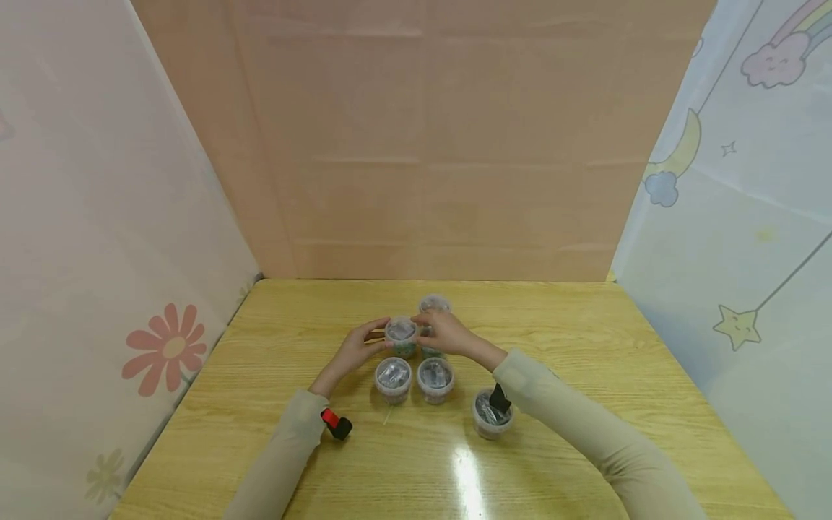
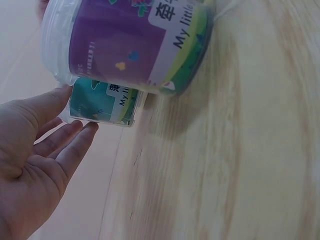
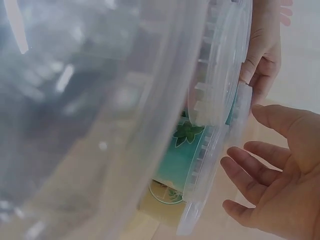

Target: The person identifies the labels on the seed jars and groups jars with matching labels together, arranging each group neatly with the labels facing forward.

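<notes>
A round plastic tub with a clear lid and teal label (image 1: 401,334) stands between the two hands in the head view. My left hand (image 1: 356,350) holds its left side; in the left wrist view the thumb is on one side of the teal tub (image 2: 95,102) and fingertips on the other. My right hand (image 1: 448,334) is at the tub's right side, its fingers extended and spread beside the lids in the right wrist view. Behind the right hand stands another tub (image 1: 434,302). Two more tubs, a left one (image 1: 393,379) and a right one (image 1: 435,379), stand in front.
One more lidded tub (image 1: 492,419) stands apart, below the right sleeve. Nearest the left wrist camera is a tub with a purple label (image 2: 120,45). The wooden table (image 1: 559,325) meets an orange backdrop (image 1: 422,180) behind and patterned white sheets on both sides.
</notes>
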The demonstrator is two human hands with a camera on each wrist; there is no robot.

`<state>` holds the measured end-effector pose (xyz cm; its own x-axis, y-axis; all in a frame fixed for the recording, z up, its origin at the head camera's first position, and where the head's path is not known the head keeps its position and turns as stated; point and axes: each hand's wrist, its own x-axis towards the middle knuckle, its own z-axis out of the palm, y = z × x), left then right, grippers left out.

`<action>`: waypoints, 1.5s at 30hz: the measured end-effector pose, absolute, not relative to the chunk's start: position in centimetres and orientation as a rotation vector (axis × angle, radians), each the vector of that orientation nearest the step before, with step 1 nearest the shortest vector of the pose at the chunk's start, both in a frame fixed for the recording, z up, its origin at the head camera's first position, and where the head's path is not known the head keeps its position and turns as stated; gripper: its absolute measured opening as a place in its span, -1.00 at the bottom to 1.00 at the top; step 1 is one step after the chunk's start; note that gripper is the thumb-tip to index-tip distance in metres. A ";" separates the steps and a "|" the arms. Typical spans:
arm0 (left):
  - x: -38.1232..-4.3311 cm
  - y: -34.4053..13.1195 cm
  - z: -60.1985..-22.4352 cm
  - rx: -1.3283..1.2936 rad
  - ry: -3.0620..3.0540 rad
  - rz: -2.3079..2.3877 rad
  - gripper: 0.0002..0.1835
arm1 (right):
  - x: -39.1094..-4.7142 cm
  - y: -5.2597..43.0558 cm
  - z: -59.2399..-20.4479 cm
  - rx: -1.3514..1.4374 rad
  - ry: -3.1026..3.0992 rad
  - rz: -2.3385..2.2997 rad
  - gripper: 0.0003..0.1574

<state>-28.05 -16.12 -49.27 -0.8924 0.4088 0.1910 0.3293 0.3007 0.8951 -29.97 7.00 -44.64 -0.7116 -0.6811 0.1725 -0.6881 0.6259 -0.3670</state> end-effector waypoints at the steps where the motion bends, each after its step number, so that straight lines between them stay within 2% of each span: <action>1: -28.1 -16.2 -49.3 0.705 2.472 1.673 -0.40 | -30.0 7.0 -44.7 1.191 -2.818 0.647 -0.46; 26: -28.1 -16.6 -49.7 0.804 2.479 1.623 -0.40 | -30.0 7.1 -45.0 1.295 -2.878 0.607 -0.37; 33: -29.6 -16.9 -52.4 0.771 2.488 1.644 -0.39 | -29.8 7.1 -44.8 1.305 -2.872 0.611 -0.35; 45: -29.1 -16.4 -52.0 0.671 2.514 1.625 -0.38 | -29.4 8.0 -44.3 1.347 -2.846 0.644 -0.39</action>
